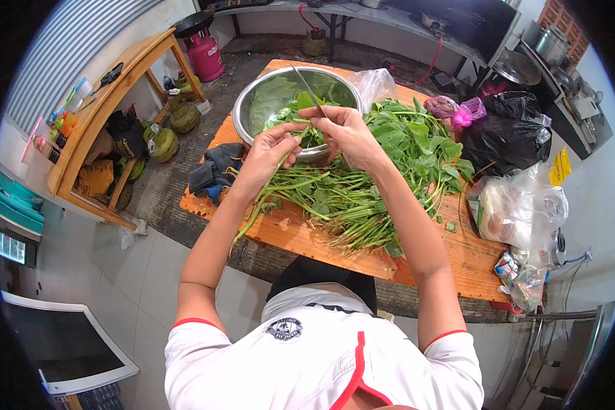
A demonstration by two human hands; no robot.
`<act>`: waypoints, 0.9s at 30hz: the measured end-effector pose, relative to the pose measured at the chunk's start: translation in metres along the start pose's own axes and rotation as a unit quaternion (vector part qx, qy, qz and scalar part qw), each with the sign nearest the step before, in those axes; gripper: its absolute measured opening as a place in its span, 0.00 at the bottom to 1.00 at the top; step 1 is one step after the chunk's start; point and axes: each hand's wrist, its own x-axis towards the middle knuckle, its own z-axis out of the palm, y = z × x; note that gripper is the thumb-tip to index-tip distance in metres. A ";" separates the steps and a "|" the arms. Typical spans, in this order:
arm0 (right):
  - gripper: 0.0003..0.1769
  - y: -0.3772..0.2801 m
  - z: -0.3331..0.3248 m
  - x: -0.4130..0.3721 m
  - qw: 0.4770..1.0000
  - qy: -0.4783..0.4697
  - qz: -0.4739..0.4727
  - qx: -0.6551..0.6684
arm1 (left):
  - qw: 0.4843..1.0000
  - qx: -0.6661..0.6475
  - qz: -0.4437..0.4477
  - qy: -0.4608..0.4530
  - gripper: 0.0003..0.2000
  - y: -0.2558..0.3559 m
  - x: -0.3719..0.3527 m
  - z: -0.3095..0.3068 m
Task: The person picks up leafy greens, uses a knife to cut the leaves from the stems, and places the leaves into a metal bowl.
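My left hand (275, 152) is closed around a leafy green stem (254, 210), whose long lower end trails down past my wrist toward the table's near edge. In my right hand (352, 135) is a knife (309, 90), its narrow blade slanting up and to the left. Both hands are close together over the near rim of a large steel bowl (242, 113). Cut leaves (290, 115) lie inside it, partly hidden by my fingers. Beside and below my hands spreads a big heap of leafy greens (417, 140), with stems and roots toward me.
The wooden table (290, 236) carries a dark cloth (212, 171) at left. On its right are a black plastic bag (506, 133), a pink bag (468, 111) and clear bags (519, 208). A wooden shelf (106, 102) and a pink gas cylinder (205, 56) stand beyond.
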 end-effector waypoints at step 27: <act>0.17 -0.015 0.002 -0.005 0.992 0.066 -0.065 -0.086 | 0.998 -0.049 -0.042 0.009 0.10 0.016 -0.009 -0.005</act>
